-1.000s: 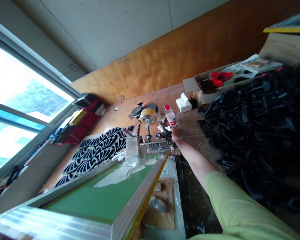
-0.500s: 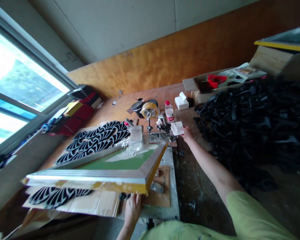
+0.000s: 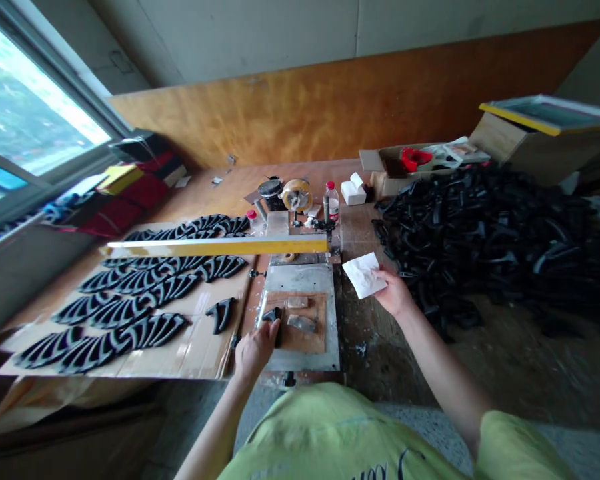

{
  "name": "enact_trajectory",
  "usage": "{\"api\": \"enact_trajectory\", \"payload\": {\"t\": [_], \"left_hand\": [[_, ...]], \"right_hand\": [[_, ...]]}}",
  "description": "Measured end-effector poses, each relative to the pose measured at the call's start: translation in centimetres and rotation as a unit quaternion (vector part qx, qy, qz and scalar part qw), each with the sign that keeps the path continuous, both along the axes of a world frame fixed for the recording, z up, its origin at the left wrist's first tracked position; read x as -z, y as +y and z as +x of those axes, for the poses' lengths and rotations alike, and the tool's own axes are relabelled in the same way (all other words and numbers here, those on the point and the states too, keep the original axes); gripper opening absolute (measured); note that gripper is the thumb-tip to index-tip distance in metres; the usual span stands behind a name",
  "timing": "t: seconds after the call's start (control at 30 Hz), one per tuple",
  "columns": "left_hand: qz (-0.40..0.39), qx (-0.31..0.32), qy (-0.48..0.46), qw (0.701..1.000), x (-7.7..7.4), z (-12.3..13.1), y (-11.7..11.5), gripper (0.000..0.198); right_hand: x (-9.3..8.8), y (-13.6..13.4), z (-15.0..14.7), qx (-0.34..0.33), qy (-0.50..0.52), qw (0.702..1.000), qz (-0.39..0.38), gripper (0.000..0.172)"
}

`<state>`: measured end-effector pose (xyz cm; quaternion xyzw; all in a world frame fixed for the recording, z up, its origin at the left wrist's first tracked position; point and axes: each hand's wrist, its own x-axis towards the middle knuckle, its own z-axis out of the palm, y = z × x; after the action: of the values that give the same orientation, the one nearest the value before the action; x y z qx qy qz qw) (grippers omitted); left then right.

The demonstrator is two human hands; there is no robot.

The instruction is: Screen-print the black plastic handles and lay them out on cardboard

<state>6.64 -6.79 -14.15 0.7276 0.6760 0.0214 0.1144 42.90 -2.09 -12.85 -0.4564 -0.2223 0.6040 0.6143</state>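
Here, the left hand (image 3: pixel 254 350) clamps a black plastic part (image 3: pixel 271 314) at the wooden board's (image 3: pixel 313 341) left edge, running roughly front to back. The right hand (image 3: pixel 396 293), past the metal plate's (image 3: pixel 300 280) right edge, pinches a white tissue (image 3: pixel 363 276). Two blocks (image 3: pixel 301 324) lie right of the part; a yellow-edged frame (image 3: pixel 220 247) overhangs the plate's back.

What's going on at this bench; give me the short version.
A person is working with both bare hands. The left hand touches a black part at the wooden board on the metal plate; how firmly is unclear. The right hand holds a white tissue. Beyond the hands, a yellow-edged frame shows edge-on. Similar parts lie in rows on cardboard to the left, and a black heap sits to the right.
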Motion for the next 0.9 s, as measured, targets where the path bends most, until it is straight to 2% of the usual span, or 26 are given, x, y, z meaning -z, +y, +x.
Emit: {"api": "enact_trajectory", "payload": {"t": [0.07,0.1,0.17,0.2,0.23,0.3,0.37,0.43,0.5,0.57,0.63,0.73,0.8,0.9], "left_hand": [[0.017,-0.046,-0.159,0.986,-2.3,1.3,0.0,0.045],[0.019,-0.039,-0.25,0.967,-3.5,2.1,0.1,0.043],[0.009,0.019,-0.41,0.912,-5.5,3.7,0.2,0.05],[-0.004,0.057,-0.456,0.888,-6.3,4.4,0.2,0.057],[-0.023,0.091,-0.479,0.873,-6.9,5.1,0.2,0.063],[-0.077,0.13,-0.48,0.864,-7.5,6.1,0.0,0.057],[-0.131,0.114,-0.465,0.868,-7.2,6.8,-0.2,0.042],[-0.169,0.066,-0.485,0.855,-6.5,7.3,-0.5,0.039],[-0.188,0.014,-0.538,0.821,-5.8,7.6,-0.7,0.039],[-0.203,-0.038,-0.594,0.777,-5.3,8.0,-0.7,0.039],[-0.218,-0.095,-0.629,0.74,-5.0,8.4,-0.7,0.04],[-0.236,-0.157,-0.648,0.707,-4.5,8.8,-0.7,0.043],[-0.238,-0.172,-0.649,0.702,-4.2,9.0,-0.7,0.043],[-0.24,-0.189,-0.652,0.694,-3.9,9.1,-0.7,0.04]], "right_hand": [[-1.4,-1.9,-2.0,-0.047,0.0,0.999,0.001,0.02],[-2.1,-2.6,-3.0,-0.077,0.001,0.997,0.0,0.02],[-3.3,-3.7,-4.8,-0.146,-0.002,0.989,0.0,0.022],[-3.8,-4.1,-5.5,-0.181,-0.01,0.983,0.001,0.022],[-4.2,-4.3,-6.1,-0.212,-0.021,0.977,0.005,0.023],[-4.8,-4.3,-6.8,-0.25,-0.049,0.967,0.018,0.025],[-5.4,-4.3,-6.9,-0.253,-0.093,0.962,0.04,0.025],[-5.9,-4.4,-6.7,-0.24,-0.184,0.95,0.083,0.022],[-6.4,-5.1,-6.6,-0.228,-0.319,0.908,0.146,0.015],[-6.5,-6.3,-6.9,-0.227,-0.446,0.836,0.227,0.013],[-6.2,-7.8,-7.7,-0.226,-0.535,0.753,0.308,0.022],[-4.7,-9.5,-9.1,-0.209,-0.627,0.65,0.375,0.029],[-3.6,-10.1,-9.8,-0.201,-0.672,0.607,0.375,0.035],[-2.4,-10.4,-10.6,-0.2,-0.707,0.576,0.358,0.05]]}}
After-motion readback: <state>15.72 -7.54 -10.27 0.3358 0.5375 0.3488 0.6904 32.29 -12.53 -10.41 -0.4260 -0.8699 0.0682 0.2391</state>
